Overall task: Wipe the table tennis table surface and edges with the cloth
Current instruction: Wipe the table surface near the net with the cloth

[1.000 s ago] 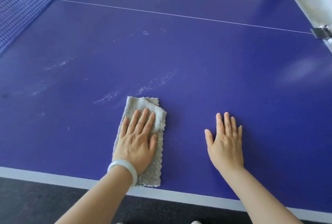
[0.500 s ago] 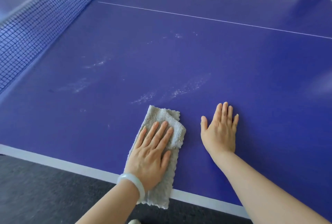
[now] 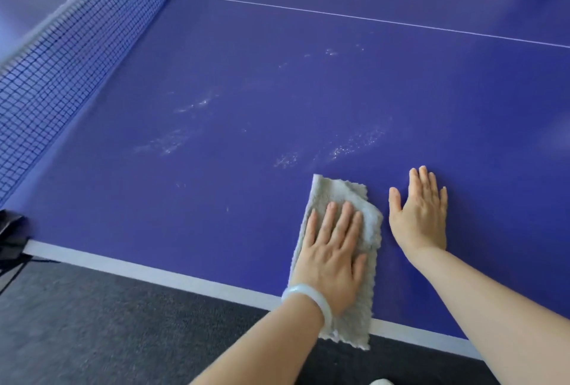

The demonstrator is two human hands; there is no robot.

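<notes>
— Where is the cloth [image 3: 342, 199]?

— On the blue table [image 3: 246, 199], at its near edge, right of the middle. The grey cloth is folded into a long strip; its near end hangs over the white border line [image 3: 154, 270] and past the edge.

— What holds it?

— The left hand [image 3: 331, 258] lies flat on it, palm down, fingers straight and slightly spread, pressing rather than gripping. A pale bangle [image 3: 308, 298] sits on that wrist.

— And the other hand?

— The right hand [image 3: 421, 215] rests open and flat on the bare surface just beside the cloth, holding nothing.

— Anything else?

— Pale smears [image 3: 354, 144], perhaps dust, lie beyond the cloth. The net [image 3: 61, 60] runs along the table's left end, with a dark clamp [image 3: 10, 236] at the near left corner.
</notes>
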